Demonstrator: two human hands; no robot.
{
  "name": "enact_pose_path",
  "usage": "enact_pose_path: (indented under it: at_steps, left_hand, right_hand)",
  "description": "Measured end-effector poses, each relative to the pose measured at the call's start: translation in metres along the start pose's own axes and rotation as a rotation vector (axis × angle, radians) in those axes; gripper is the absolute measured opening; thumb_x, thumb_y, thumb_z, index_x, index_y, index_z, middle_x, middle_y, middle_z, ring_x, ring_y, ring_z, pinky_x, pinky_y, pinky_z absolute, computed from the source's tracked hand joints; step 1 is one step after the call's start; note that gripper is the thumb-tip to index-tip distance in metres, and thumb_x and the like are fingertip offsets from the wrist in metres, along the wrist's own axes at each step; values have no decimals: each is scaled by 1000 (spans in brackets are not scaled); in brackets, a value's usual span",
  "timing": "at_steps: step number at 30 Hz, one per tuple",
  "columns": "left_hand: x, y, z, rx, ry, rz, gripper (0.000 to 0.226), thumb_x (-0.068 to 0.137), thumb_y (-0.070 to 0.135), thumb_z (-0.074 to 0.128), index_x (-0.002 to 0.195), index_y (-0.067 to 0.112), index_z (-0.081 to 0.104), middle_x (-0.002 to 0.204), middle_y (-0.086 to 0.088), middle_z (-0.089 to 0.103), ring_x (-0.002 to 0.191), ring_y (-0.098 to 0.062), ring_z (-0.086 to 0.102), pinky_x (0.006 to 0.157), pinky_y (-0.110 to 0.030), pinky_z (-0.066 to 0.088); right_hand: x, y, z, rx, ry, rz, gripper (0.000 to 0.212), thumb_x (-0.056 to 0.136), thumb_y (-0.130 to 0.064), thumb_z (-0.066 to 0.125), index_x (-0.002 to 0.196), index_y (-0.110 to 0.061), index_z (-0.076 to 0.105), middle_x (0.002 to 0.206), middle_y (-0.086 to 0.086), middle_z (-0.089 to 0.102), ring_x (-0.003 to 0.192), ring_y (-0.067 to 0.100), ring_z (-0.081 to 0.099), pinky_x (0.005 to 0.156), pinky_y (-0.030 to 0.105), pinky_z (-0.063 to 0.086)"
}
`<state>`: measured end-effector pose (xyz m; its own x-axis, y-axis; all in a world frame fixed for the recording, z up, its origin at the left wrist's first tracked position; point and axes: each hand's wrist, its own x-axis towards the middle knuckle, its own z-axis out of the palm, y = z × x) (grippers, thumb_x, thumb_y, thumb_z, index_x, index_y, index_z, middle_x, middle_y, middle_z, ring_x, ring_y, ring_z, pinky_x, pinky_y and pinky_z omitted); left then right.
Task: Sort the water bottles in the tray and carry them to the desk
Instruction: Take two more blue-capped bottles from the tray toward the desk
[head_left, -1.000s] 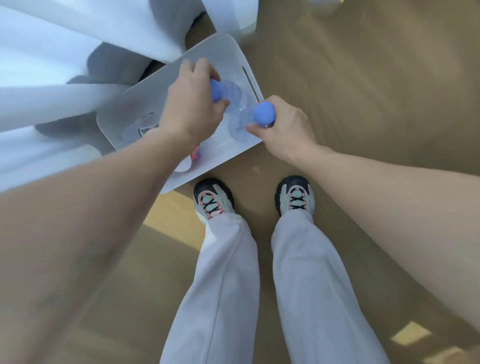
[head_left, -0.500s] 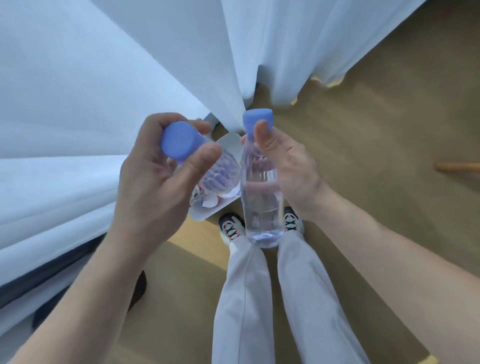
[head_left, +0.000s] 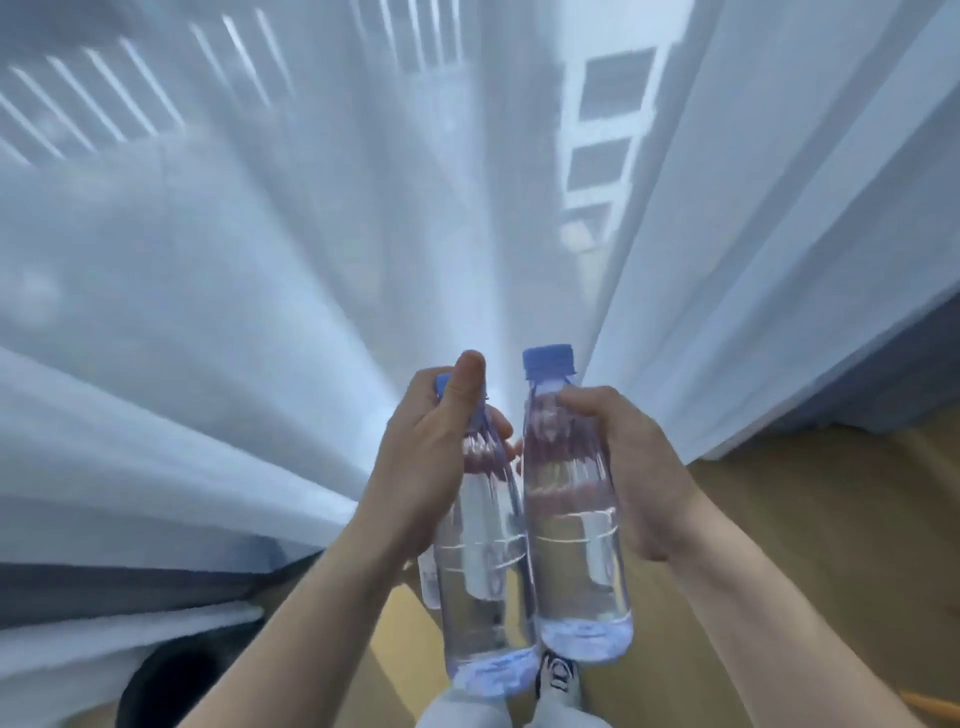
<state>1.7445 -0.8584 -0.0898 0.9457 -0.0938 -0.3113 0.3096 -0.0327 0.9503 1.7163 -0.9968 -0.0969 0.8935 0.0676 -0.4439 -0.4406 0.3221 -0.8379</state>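
A: Bottles, where?
B: Both up in front of the sheer curtain (head_left: 260, 260), side by side, long axes near upright, caps up.
A: Hands?
B: Left hand (head_left: 426, 467) wraps the left bottle (head_left: 483, 571) at the neck, thumb over its cap. Right hand (head_left: 639, 467) curls round the right bottle (head_left: 571, 545)'s upper body, blue cap (head_left: 549, 359) clear.
A: Desk?
B: Not in view; I'd guess a turn comes next.

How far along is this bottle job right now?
Picked up: the left hand holds one water bottle and the right hand holds another bottle, both upright before the white curtain. Still left: carrying them to the desk, which is not in view; neither is the tray.
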Motion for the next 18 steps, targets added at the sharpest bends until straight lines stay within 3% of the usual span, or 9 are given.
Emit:
enact_pose_path:
  at_steps: [3, 7, 10, 12, 15, 18]
  left_hand:
    - [-27, 43, -19, -116, 103, 83, 37, 91, 44, 42, 91, 8, 52, 55, 1, 62, 46, -14, 61, 50, -24, 54]
    - [-68, 79, -43, -165, 237, 179, 37, 93, 45, 40, 91, 10, 51, 66, -5, 62, 51, -16, 61, 53, -26, 55]
    - [-108, 88, -60, -199, 367, 190, 38, 93, 44, 41, 91, 8, 54, 64, -5, 62, 50, -16, 61, 52, -26, 56]
    - [-137, 84, -73, -193, 455, 198, 40, 92, 45, 42, 90, 9, 57, 60, -2, 64, 52, -18, 63, 58, -32, 58]
    - [-186, 70, -92, -183, 616, 220, 42, 91, 48, 43, 88, 10, 60, 59, 1, 66, 60, -21, 65, 71, -43, 57]
    - [-250, 50, -115, -223, 779, 221, 43, 87, 50, 46, 84, 10, 60, 59, -1, 66, 60, -24, 63, 72, -45, 55]
  right_hand:
    - [-22, -33, 27, -129, -109, -86, 40, 92, -40, 46, 81, -12, 73, 81, 14, 68, 75, 27, 65, 62, 43, 57]
    - [-47, -59, 64, -245, -261, -236, 44, 91, -42, 43, 87, -8, 72, 75, 10, 67, 67, 16, 65, 56, 40, 59]
    - [-62, -59, 87, -268, -428, -210, 46, 82, -49, 45, 85, -11, 71, 75, 9, 68, 69, 18, 66, 57, 41, 58]
    - [-72, -50, 102, -274, -524, -180, 46, 79, -52, 45, 84, -14, 71, 76, 9, 68, 72, 20, 66, 56, 40, 57]
    - [-92, -27, 130, -299, -655, -155, 42, 90, -46, 41, 86, -14, 69, 74, 8, 69, 70, 19, 66, 55, 36, 55]
    - [-124, 5, 166, -353, -810, -105, 40, 94, -41, 39, 89, -15, 69, 73, 5, 71, 70, 18, 68, 55, 37, 56]
